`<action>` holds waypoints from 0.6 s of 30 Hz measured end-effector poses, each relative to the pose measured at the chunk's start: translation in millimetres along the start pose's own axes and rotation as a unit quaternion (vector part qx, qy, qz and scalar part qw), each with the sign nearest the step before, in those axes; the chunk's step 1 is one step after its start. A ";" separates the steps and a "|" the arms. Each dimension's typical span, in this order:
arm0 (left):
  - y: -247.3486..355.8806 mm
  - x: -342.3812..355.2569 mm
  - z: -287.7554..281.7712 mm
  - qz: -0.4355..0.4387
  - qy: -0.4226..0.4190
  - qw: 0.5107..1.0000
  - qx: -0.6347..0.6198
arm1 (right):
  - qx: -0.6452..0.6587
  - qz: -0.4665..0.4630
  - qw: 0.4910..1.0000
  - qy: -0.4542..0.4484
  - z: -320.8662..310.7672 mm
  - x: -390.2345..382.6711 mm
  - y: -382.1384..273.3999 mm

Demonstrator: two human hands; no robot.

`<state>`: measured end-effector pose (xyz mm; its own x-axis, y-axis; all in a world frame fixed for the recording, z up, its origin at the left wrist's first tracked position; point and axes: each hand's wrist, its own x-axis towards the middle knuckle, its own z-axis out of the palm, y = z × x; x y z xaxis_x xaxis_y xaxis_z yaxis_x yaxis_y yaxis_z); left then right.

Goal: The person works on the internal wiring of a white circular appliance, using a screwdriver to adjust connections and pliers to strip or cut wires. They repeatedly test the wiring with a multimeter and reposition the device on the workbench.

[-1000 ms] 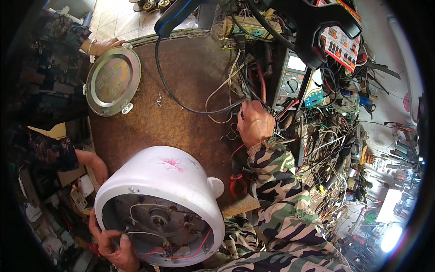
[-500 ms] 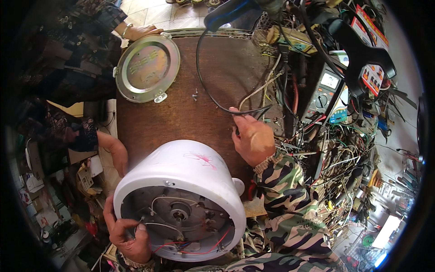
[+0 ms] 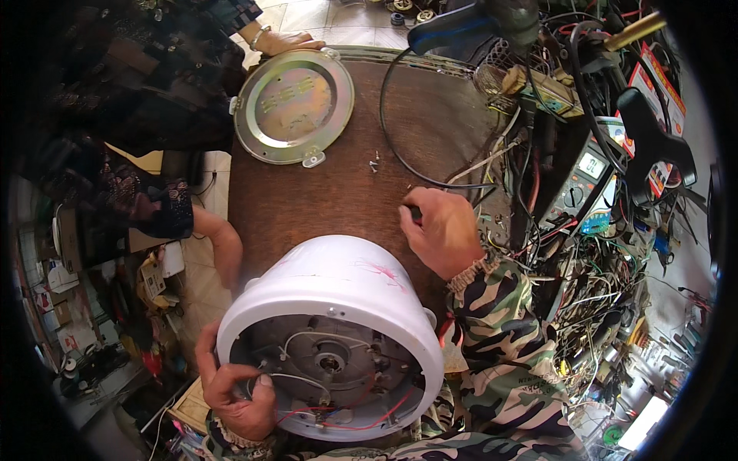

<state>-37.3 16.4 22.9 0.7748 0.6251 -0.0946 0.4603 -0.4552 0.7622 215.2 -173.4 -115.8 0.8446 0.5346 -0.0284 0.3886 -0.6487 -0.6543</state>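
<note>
Left hand (image 3: 241, 406) grasps white housing (image 3: 330, 276); right hand (image 3: 447, 229) curls round a dark object (image 3: 416, 214) (apparently; mostly hidden).

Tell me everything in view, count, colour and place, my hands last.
Pot shell: one, white, lower middle
Wires: several, white and red, in shell
Table: one, brown, centre
Round plate: one, yellowish metal, table's upper left
Screws: few, silvery, right of plate
Cable: one, black, table's upper right
Meter: one, grey, right of table
Wire heap: uncountable, mixed colours, far right
Co-worker's hand: one, bare, at plate's upper edge
Left hand: one, bare, at shell's left rim
Right hand: one, bare, over table
</note>
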 end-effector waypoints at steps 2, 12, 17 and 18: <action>0.9 -0.5 1.0 -0.003 0.005 1.000 -0.016 | 0.138 0.035 0.990 0.018 17.7 23.6 -9.1; -4.6 3.2 -4.6 0.012 -0.028 1.000 -0.004 | 0.441 0.319 0.834 -0.086 49.9 139.4 -27.9; -8.5 2.2 -4.3 0.024 -0.018 1.000 0.002 | 0.548 0.288 0.773 -0.141 24.7 153.3 -40.8; -9.5 2.1 -5.4 0.027 -0.018 0.999 0.005 | 0.557 0.267 0.775 -0.137 15.2 155.0 -44.4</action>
<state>-42.4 25.5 18.9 0.8134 0.5767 -0.0759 0.4216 -0.4946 0.7600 323.2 -53.5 -102.7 0.6062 0.5446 -0.5797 -0.6767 -0.0297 -0.7356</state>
